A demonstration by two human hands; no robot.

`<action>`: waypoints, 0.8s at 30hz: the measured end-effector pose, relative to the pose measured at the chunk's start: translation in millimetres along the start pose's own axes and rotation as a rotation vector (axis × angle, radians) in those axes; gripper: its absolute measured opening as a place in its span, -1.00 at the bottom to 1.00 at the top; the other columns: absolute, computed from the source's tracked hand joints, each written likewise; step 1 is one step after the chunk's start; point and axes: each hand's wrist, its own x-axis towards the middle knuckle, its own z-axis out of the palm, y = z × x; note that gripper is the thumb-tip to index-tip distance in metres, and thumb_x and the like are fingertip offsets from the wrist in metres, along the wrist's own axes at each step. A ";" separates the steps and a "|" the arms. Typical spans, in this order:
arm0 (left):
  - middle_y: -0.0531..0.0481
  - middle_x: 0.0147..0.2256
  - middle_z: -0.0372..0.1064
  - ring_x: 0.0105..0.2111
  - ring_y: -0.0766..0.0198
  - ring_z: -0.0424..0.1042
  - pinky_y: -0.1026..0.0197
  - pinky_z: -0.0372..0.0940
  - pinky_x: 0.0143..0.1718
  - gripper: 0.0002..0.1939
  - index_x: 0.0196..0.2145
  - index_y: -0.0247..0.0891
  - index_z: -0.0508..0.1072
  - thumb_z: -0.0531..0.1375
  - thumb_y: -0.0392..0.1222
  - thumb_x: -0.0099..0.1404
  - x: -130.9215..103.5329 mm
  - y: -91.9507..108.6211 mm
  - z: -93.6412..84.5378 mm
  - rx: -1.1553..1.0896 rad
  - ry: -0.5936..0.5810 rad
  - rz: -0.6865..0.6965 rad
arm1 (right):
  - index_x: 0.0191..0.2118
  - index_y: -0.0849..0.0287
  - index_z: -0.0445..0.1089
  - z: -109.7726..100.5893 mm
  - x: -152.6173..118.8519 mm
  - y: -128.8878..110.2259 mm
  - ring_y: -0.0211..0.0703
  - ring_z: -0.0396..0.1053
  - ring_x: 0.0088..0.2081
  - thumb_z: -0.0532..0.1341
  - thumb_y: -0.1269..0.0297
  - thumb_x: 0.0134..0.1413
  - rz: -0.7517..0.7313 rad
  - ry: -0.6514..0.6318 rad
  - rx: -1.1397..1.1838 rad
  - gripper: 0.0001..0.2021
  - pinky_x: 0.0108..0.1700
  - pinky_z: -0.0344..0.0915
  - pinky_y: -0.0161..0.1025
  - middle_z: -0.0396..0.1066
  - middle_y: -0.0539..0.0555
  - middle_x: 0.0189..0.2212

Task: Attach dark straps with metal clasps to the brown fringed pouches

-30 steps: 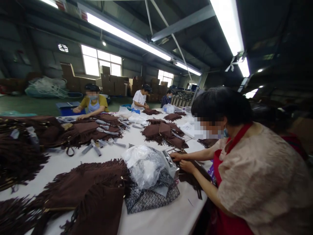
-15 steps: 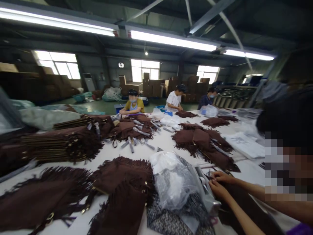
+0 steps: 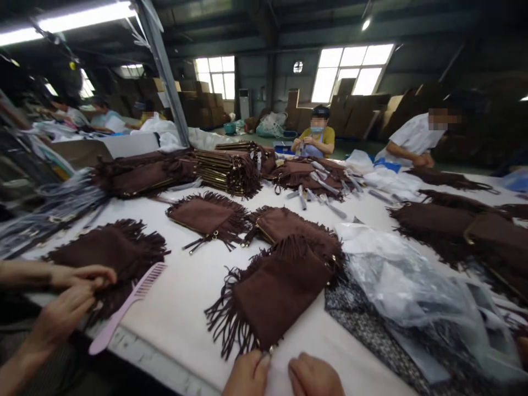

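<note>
A dark brown fringed bag [image 3: 284, 291] lies flat on the table in front of me, its long fringe spread to the left. My left hand [image 3: 247, 374] is closed at the bag's near corner, pinching it beside a small metal fitting [image 3: 271, 350]. Just right of it, my right hand [image 3: 315, 377] has its fingers curled inward; whatever is in them is hidden. Partly under this bag lies another brown fringed bag [image 3: 284, 223].
At left, a co-worker's hands [image 3: 70, 305] work at a brown bag [image 3: 103, 247] beside a pink comb [image 3: 127, 308]. Clear plastic bags [image 3: 396, 269] sit on speckled fabric [image 3: 363, 324] at right. Stacked bags [image 3: 223, 170] and grey-wrapped pieces [image 3: 303, 198] stand farther back. Other people work across the table.
My view has swung left. My two hands have come into view at the bottom, at the bag's corner. The co-worker on the right has left the frame; another's hands and the comb now show at left.
</note>
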 end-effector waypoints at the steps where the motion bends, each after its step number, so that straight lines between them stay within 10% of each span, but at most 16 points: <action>1: -0.04 -0.42 0.43 -0.35 0.25 0.37 0.21 0.22 -0.27 -0.68 -0.45 -0.25 0.42 -0.03 -0.16 0.35 -2.0 -0.9 3.1 -0.034 0.020 0.061 | -0.43 0.05 0.37 2.8 -7.0 -4.5 -0.18 0.32 -0.55 0.03 0.37 0.18 0.013 -0.025 -0.015 -0.77 -0.51 0.24 -0.25 0.30 0.03 -0.61; 6: 0.01 -0.54 0.31 -0.47 0.28 0.24 0.22 0.05 -0.43 -0.67 -0.54 -0.26 0.33 -0.02 -0.10 0.30 -27.2 -0.3 9.6 -0.151 0.090 0.203 | -0.18 0.12 0.36 -10.1 -24.7 -16.3 -0.15 0.39 -0.35 0.05 0.38 0.20 0.102 -0.060 0.084 -0.83 -0.29 0.34 -0.22 0.39 0.08 -0.41; 12: 0.15 -0.61 0.11 -0.62 0.41 0.07 0.29 -0.08 -0.57 -0.67 -0.48 -0.25 0.26 -0.01 0.04 0.27 -77.6 -19.9 41.5 -0.595 -0.092 0.100 | 0.07 0.11 0.25 -21.8 -57.1 -52.0 -0.11 0.40 -0.15 0.09 0.40 0.15 0.060 0.011 0.234 -0.65 -0.10 0.40 -0.17 0.38 0.16 -0.14; 24: 0.24 -0.60 -0.02 -0.70 0.51 -0.11 0.35 -0.20 -0.64 -0.68 -0.38 -0.23 0.21 0.05 0.11 0.19 -124.6 -44.2 52.5 -0.723 -0.142 0.160 | -0.16 0.08 0.44 -34.1 -63.9 -95.5 -0.14 0.35 -0.20 0.14 0.44 0.12 -0.251 -0.062 0.039 -0.79 -0.14 0.33 -0.22 0.41 0.11 -0.24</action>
